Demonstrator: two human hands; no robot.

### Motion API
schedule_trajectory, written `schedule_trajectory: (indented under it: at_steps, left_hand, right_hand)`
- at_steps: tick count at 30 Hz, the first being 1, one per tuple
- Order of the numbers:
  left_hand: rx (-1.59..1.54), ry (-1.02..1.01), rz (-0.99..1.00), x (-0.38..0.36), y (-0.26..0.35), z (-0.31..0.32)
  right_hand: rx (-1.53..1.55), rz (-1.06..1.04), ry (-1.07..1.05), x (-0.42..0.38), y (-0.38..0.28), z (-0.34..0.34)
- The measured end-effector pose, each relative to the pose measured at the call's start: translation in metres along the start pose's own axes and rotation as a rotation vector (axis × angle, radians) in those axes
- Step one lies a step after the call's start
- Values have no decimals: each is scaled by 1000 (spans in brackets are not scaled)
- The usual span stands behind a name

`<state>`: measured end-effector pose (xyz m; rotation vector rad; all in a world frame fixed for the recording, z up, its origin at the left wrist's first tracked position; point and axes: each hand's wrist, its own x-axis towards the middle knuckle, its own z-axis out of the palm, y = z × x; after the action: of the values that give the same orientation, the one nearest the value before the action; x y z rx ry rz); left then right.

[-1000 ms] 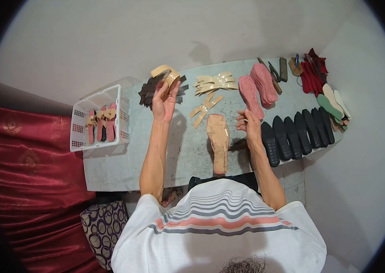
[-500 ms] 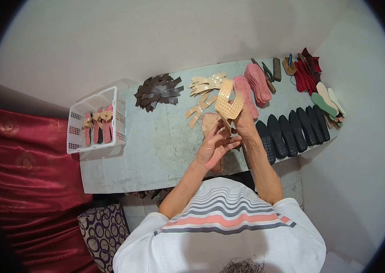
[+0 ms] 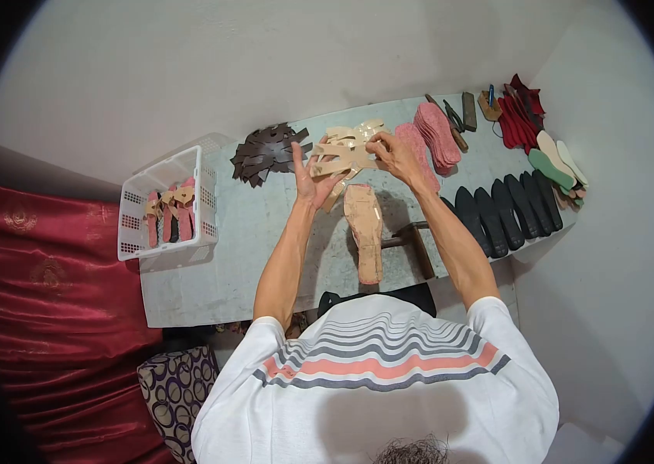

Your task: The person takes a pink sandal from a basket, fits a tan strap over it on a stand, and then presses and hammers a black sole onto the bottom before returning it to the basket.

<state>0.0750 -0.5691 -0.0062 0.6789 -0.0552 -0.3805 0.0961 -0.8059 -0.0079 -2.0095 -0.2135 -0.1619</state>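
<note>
A beige strap upper point(image 3: 348, 158), its plain matte side up, is spread between my two hands above the far middle of the table. My right hand point(image 3: 398, 158) pinches its right end between thumb and fingertips. On the other side, my left hand point(image 3: 313, 185) has its thumb stretched away and its fingers apart, touching the upper's left strips; some fingers are partly hidden. Nearer to me, a tan sandal insole point(image 3: 364, 224) lies lengthwise over a dark stand point(image 3: 420, 251). More glossy beige uppers point(image 3: 369, 130) lie just behind my hands.
Dark brown strap pieces point(image 3: 269, 151) are heaped left of my hands. A white basket point(image 3: 207, 197) with sandals stands at the table's left. To the right are pink insoles point(image 3: 437, 138), black soles point(image 3: 489, 220), pliers point(image 3: 452, 116), red pieces point(image 3: 518, 116) and green and cream insoles point(image 3: 551, 170).
Both hands have moved away from me and apart. The beige upper, earlier curled with its glossy side showing, is now spread with its matte side up. The insole is now uncovered.
</note>
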Motion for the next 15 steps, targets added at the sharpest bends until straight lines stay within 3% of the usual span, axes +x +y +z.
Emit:
schedule_trajectory:
  at_steps: [3,5,6,11,13,15]
  left_hand:
    - [-248,23,-105,-5,-33,-48]
    - [76,158,-130,-2,-56,-73]
    - [-19,166,-186,-11,-58,-73]
    - [27,275,-249,-44,-75,-80]
    - [-77,209,-180,-45,-76,-80]
    - [-119,192,-175,-40,-76,-79]
  right_hand:
    - [-49,121,-43,-23,43,7]
    - [49,224,-119,-38,74,18]
    - [51,144,-80,-48,99,28]
    - [209,412,9,-97,75,26]
    - [329,501,17,-100,82,23]
    - [374,446,72,-95,84,25]
